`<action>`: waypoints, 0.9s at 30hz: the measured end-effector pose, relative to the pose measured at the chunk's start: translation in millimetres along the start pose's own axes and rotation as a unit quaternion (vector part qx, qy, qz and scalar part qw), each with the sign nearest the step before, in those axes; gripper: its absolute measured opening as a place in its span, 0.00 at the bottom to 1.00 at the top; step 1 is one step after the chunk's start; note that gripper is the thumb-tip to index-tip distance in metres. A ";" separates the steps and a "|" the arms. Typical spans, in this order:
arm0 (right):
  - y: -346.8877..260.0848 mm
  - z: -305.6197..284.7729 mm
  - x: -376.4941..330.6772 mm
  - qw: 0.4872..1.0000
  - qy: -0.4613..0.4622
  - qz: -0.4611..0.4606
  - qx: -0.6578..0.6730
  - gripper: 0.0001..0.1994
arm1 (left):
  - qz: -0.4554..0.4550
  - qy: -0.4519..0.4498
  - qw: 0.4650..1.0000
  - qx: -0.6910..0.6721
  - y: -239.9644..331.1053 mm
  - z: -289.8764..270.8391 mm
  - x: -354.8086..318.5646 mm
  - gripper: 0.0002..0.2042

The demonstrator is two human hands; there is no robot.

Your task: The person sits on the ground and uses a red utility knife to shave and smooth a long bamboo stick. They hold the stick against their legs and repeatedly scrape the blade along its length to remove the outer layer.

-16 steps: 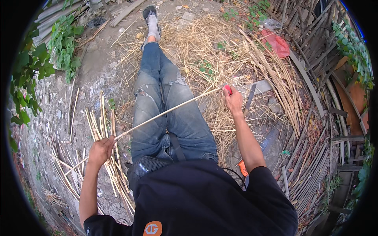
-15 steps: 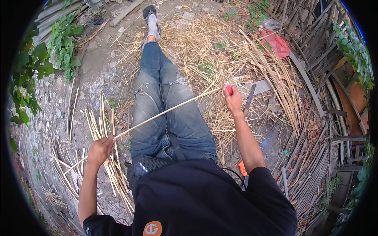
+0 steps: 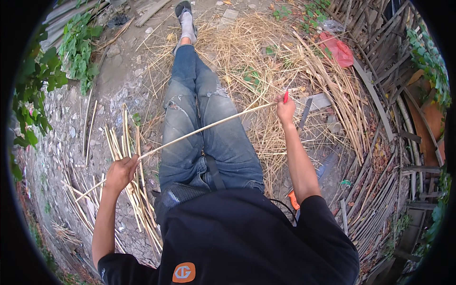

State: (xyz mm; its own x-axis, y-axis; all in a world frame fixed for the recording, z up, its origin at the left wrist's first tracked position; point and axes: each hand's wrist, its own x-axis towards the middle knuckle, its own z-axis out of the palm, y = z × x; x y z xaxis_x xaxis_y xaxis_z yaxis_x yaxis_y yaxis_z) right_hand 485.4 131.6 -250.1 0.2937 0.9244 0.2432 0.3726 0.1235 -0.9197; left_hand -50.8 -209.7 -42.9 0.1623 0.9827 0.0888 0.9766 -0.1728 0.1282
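A long, thin pale bamboo stick (image 3: 213,125) slants across my thighs, its right end higher. My left hand (image 3: 120,174) is closed round its lower left part, and a short length pokes out past the fist. At the other end my right hand (image 3: 286,112) is closed on a small red tool (image 3: 286,97) that may be a cutter; its blade cannot be made out. The stick's far end meets the fingers of this hand, and whether they pinch it is hidden. My legs in worn jeans (image 3: 183,118) stretch out beneath the stick.
Cut bamboo sticks (image 3: 137,190) lie by my left hip. Straw-like shavings (image 3: 247,42) cover the ground beyond my legs. At right are a long dark blade (image 3: 305,114), a saw with an orange handle (image 3: 294,200), a red plastic bag (image 3: 337,50) and stacked poles (image 3: 375,213).
My right hand has moved slightly outward and turned, so the red tool now points up. The left hand keeps its grip on the stick. The whole view has shifted a little.
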 end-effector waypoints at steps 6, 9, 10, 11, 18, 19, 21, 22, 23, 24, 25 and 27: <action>5.6 -34.4 28.0 0.945 0.098 0.278 0.144 0.16 | -0.004 -0.003 1.000 -0.014 -4.1 -7.7 -2.4 0.09; -19.0 -38.8 24.2 0.953 0.054 0.280 0.103 0.21 | -0.014 0.080 0.992 -0.097 -7.2 0.7 16.0 0.10; -33.4 -35.2 20.5 0.953 0.032 0.282 0.111 0.21 | -0.028 0.134 0.985 -0.101 -5.8 -0.3 28.9 0.11; -48.3 -32.0 17.6 0.956 -0.009 0.259 0.141 0.22 | -0.041 0.187 0.976 -0.105 -4.4 -1.2 45.9 0.12; -236.5 16.2 -36.9 0.922 -0.290 0.107 0.233 0.16 | -0.057 0.476 0.734 -0.481 97.7 -79.7 238.8 0.14; -262.6 16.2 -50.3 0.897 -0.368 0.093 0.227 0.17 | -0.025 0.466 0.700 -0.540 114.8 -91.8 256.9 0.14; -293.5 16.2 -72.3 0.807 -0.489 0.102 0.316 0.23 | 0.000 0.478 0.644 -0.597 155.5 -103.7 292.2 0.13; -304.3 22.2 -84.0 0.788 -0.490 0.120 0.352 0.25 | 0.014 0.475 0.609 -0.635 173.6 -108.4 298.3 0.13; -314.8 24.5 -92.8 0.773 -0.485 0.138 0.385 0.28 | 0.009 0.474 0.604 -0.641 188.6 -109.1 305.2 0.14; -320.5 27.8 -98.6 0.757 -0.479 0.156 0.416 0.31 | 0.014 0.441 0.600 -0.667 200.9 -102.4 309.8 0.14; -322.5 32.8 -103.0 0.763 -0.415 0.140 0.475 0.34 | 0.023 0.438 0.608 -0.662 213.6 -93.8 310.7 0.15; -318.6 37.1 -93.9 0.767 -0.277 0.163 0.555 0.32 | 0.029 0.383 0.606 -0.696 233.1 -73.7 307.0 0.16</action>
State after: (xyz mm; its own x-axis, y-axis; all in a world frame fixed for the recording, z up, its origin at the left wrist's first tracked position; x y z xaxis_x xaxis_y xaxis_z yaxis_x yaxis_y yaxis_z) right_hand 306.4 18.8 8.6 -0.3214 0.9451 0.0583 -0.7114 -0.2003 -0.6736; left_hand 216.2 46.9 87.0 -0.4446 0.7452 0.4969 -0.1806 -0.6180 0.7652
